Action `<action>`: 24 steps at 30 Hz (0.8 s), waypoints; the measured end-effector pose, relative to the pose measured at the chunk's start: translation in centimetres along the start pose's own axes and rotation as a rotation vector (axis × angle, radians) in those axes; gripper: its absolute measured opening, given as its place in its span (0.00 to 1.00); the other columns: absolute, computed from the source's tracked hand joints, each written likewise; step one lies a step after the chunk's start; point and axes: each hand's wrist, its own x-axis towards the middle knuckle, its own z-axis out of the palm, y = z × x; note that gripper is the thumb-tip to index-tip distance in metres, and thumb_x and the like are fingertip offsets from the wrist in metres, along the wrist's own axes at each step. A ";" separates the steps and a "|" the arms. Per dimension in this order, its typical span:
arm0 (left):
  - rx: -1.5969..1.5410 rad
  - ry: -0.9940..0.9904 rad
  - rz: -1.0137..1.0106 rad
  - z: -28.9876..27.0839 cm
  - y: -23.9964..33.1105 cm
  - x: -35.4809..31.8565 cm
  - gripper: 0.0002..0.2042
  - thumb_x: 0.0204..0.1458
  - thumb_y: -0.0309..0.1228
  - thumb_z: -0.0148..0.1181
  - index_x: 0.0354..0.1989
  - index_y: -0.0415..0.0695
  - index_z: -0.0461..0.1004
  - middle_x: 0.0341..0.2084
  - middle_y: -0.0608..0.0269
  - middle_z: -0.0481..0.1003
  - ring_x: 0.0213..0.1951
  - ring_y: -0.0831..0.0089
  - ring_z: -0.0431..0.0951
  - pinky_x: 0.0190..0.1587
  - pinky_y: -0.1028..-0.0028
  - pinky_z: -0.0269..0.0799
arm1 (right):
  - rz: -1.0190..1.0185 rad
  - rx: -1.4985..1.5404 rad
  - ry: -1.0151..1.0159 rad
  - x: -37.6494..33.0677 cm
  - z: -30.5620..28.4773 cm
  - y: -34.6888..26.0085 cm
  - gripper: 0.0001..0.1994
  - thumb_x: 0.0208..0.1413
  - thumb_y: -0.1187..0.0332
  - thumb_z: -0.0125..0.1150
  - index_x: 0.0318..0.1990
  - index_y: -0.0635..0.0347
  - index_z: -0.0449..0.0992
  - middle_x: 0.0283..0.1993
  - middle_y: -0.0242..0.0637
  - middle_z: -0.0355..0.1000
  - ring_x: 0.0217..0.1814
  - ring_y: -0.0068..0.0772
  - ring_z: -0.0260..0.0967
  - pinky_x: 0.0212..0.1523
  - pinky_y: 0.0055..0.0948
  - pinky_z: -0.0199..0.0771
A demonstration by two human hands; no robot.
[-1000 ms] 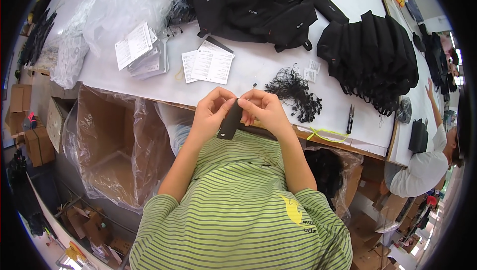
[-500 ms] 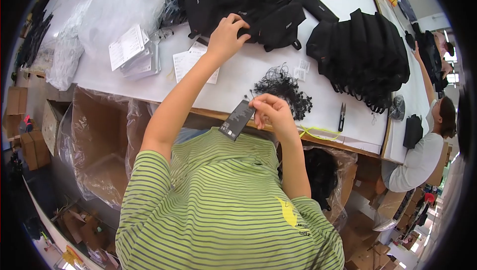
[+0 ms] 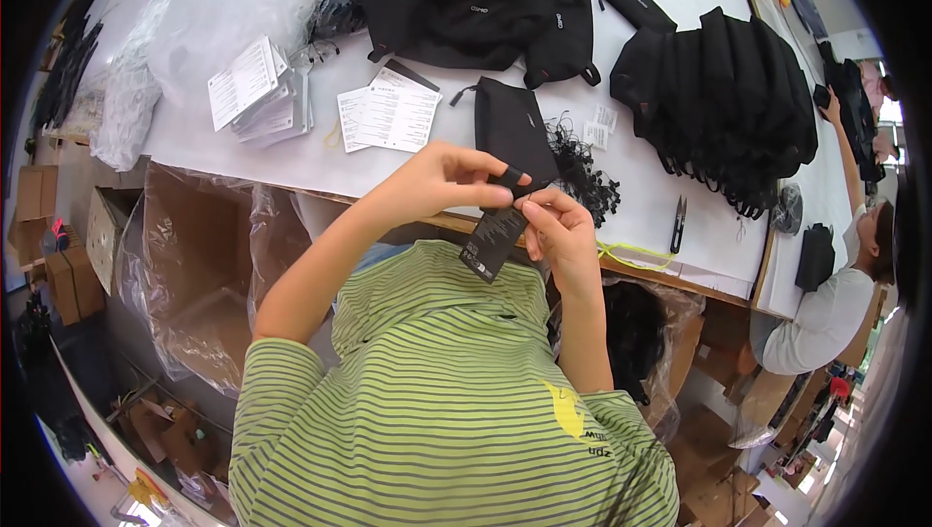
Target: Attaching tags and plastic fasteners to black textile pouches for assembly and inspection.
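At the table's near edge my two hands meet over a flat black fabric pouch [image 3: 513, 129], which lies with a zip pull at its far left corner. My left hand [image 3: 461, 180] pinches a small black loop or tab at the pouch's near end. Close against it, my right hand [image 3: 561, 231] is closed at the top of a black hang tag [image 3: 492, 244] with pale print. The tag hangs down in front of my shirt; its cord is mostly hidden by the fingers. Beside the pouch lies a tangle of black tag cords [image 3: 585, 178].
Printed white cards [image 3: 403, 115] and a card stack [image 3: 257, 95] lie left, near clear plastic bags [image 3: 218, 3]. Black pouches are heaped at the back [image 3: 476, 13] and right [image 3: 718, 100]. Thread snips [image 3: 679, 224] and yellow cord [image 3: 631, 257] lie right. A co-worker [image 3: 825, 304] works further right.
My left hand has come back from the heap with a pouch, now lying before me. It has joined my right hand, which still holds the hang tag.
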 end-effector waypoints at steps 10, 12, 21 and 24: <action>-0.251 0.140 0.101 1.2 -2.9 -1.1 0.11 0.52 0.23 0.58 0.44 0.38 0.77 0.35 0.69 0.78 0.29 0.86 0.72 0.27 0.85 0.63 | -0.278 -0.634 0.138 -0.5 2.6 0.2 0.03 0.52 0.74 0.61 0.34 0.61 0.77 0.17 0.27 0.69 0.16 0.11 0.61 0.17 0.15 0.55; 0.106 0.222 0.058 1.0 -2.3 -1.4 0.07 0.51 0.23 0.60 0.38 0.39 0.79 0.30 0.69 0.77 0.26 0.86 0.69 0.29 0.85 0.62 | -0.340 -0.760 0.156 -0.4 2.7 0.1 0.03 0.50 0.74 0.63 0.33 0.61 0.77 0.15 0.26 0.66 0.14 0.11 0.57 0.15 0.16 0.52; -0.197 0.804 0.491 2.1 -0.3 -3.0 0.04 0.53 0.24 0.58 0.34 0.38 0.73 0.29 0.65 0.76 0.28 0.83 0.71 0.32 0.83 0.64 | -0.356 -0.111 0.121 -2.4 3.1 -3.3 0.09 0.54 0.81 0.54 0.42 0.63 0.67 0.31 0.31 0.67 0.32 0.17 0.64 0.34 0.16 0.64; -0.269 0.698 0.452 1.9 0.2 -4.5 0.03 0.53 0.22 0.57 0.35 0.36 0.72 0.27 0.64 0.75 0.29 0.83 0.72 0.31 0.83 0.66 | -0.396 -0.060 0.034 -2.6 2.7 -3.9 0.07 0.56 0.80 0.52 0.41 0.63 0.65 0.32 0.37 0.70 0.32 0.19 0.66 0.35 0.18 0.67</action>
